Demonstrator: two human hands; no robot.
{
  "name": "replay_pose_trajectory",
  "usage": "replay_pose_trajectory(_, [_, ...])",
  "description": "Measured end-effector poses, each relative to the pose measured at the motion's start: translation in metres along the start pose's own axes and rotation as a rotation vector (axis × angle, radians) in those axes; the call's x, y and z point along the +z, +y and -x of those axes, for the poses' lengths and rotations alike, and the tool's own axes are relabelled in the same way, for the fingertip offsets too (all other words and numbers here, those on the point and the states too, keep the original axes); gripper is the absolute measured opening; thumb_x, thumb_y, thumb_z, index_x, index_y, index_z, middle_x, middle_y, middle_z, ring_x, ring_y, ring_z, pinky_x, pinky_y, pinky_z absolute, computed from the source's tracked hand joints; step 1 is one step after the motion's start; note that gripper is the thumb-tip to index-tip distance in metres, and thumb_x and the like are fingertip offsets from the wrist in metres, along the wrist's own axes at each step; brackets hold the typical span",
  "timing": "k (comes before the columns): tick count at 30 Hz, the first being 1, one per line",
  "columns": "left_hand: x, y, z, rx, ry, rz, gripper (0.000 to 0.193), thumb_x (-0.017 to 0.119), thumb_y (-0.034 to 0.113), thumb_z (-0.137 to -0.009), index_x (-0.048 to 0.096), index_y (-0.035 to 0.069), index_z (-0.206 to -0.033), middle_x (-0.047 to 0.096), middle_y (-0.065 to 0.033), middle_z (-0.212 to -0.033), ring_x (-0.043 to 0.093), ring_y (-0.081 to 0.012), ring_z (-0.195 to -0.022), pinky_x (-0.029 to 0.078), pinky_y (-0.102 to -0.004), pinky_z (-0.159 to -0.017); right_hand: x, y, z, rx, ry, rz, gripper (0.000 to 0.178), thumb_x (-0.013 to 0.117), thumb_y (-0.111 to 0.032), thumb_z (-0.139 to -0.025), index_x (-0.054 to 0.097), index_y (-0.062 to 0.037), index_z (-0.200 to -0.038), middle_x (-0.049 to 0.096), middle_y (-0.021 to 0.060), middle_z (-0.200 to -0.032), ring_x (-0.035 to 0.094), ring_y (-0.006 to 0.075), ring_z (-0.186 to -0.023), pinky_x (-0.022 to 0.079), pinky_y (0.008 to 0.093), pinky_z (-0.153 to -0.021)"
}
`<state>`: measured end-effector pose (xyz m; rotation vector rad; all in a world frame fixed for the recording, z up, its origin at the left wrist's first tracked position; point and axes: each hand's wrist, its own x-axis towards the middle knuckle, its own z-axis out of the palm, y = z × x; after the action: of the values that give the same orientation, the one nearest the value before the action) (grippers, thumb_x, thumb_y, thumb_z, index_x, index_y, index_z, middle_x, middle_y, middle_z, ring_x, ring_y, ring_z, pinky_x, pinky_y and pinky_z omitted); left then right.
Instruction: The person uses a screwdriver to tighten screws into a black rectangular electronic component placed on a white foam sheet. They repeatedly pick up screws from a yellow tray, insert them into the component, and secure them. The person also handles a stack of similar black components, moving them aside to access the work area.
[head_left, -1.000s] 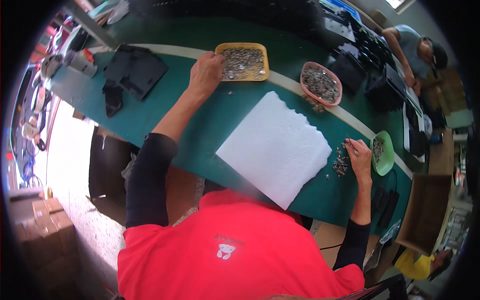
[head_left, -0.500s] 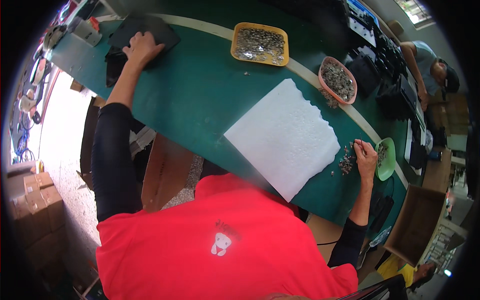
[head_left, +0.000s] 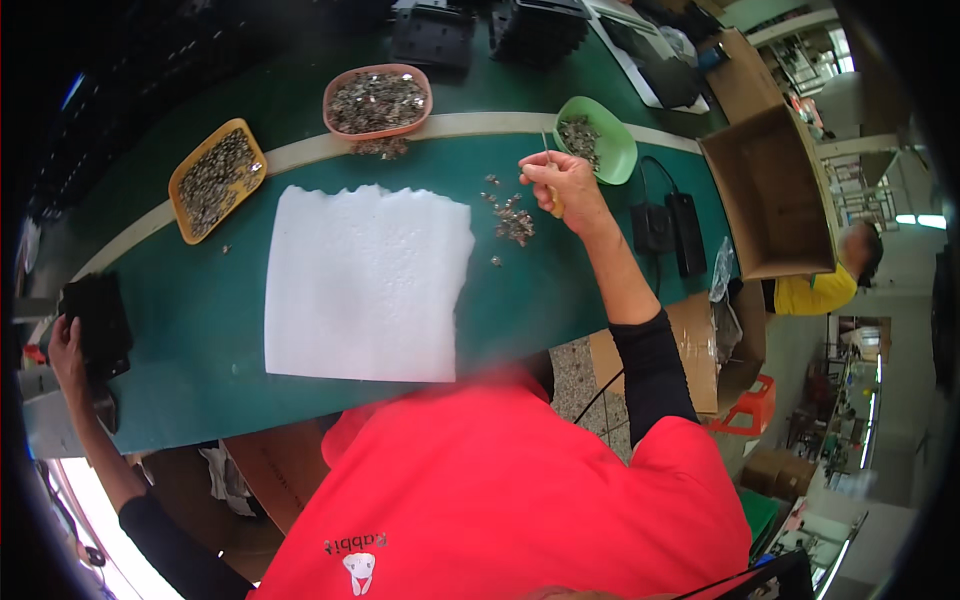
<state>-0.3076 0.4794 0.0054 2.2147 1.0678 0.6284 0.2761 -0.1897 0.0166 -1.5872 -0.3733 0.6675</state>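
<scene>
My left hand [head_left: 68, 362] is at the far left, its fingers closed on the near edge of a flat black plastic part [head_left: 100, 322]. In my right hand [head_left: 572, 190] is a tool with a yellow handle [head_left: 556, 204] and a thin metal shaft pointing away from me. That hand is raised beside a loose pile of small metal pieces [head_left: 514, 222], close to a green bowl [head_left: 612, 146] with more small metal pieces in it. A white foam sheet [head_left: 368, 290] with a ragged far edge lies between my hands.
A yellow tray [head_left: 250, 180] and a pink bowl [head_left: 427, 112] hold many small metal parts; some lie spilled beside the bowl. Black housings [head_left: 432, 38] stand at the back. A black power adapter [head_left: 685, 232] and an open cardboard box [head_left: 722, 165] are at the right.
The view has swung to the right. My left hand has gone from resting spread on top of the black part to its edge. My right hand has lifted from the loose pieces with the tool showing.
</scene>
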Motion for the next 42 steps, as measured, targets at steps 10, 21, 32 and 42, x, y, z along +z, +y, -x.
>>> replay_pose_trajectory(10, [0.188,0.416,0.123,0.399,-0.600,-0.081,0.019,0.054,0.003,-0.090,0.067,-0.003,-0.103,0.069,-0.0134,-0.089,0.064,-0.0215,-0.087,0.047,-0.0305,-0.084,0.007,-0.002,0.045,0.160,-0.144,-0.239,0.025,0.072,-0.010,-0.082,0.067,0.0034,-0.102,0.066,0.0070,-0.078,0.048,0.0046,-0.049,0.037,0.0191,-0.043])
replay_pose_trajectory(21, [0.355,0.461,0.177,1.213,-0.497,-0.288,0.012,0.060,0.008,-0.072,0.068,0.000,-0.077,0.061,-0.0124,-0.100,0.055,-0.0275,-0.109,0.031,-0.0506,-0.109,0.041,0.013,0.081,0.215,-0.312,-0.318,0.015,0.064,-0.008,-0.090,0.064,0.0013,-0.102,0.066,0.0117,-0.084,0.050,0.0076,-0.050,0.038,0.0203,-0.043])
replay_pose_trajectory(32, [0.342,0.431,0.210,0.059,-0.616,0.772,0.018,0.065,0.012,-0.094,0.067,-0.001,-0.106,0.071,-0.0032,-0.091,0.064,-0.0073,-0.081,0.050,-0.0211,-0.067,0.102,0.003,0.072,0.179,-0.527,-0.426,0.018,0.065,-0.006,-0.087,0.065,0.0005,-0.104,0.065,0.0056,-0.085,0.047,0.0039,-0.051,0.032,0.0189,-0.042])
replay_pose_trajectory(42, [0.355,0.430,0.228,-0.222,-0.437,0.992,0.013,0.067,0.009,-0.092,0.068,-0.001,-0.100,0.070,-0.0027,-0.083,0.063,-0.0060,-0.074,0.050,-0.0203,-0.063,0.124,0.014,0.088,-0.011,-0.239,-0.225,0.014,0.070,-0.005,-0.086,0.069,-0.0014,-0.099,0.063,-0.0006,-0.070,0.046,0.0013,-0.049,0.029,0.0173,-0.042])
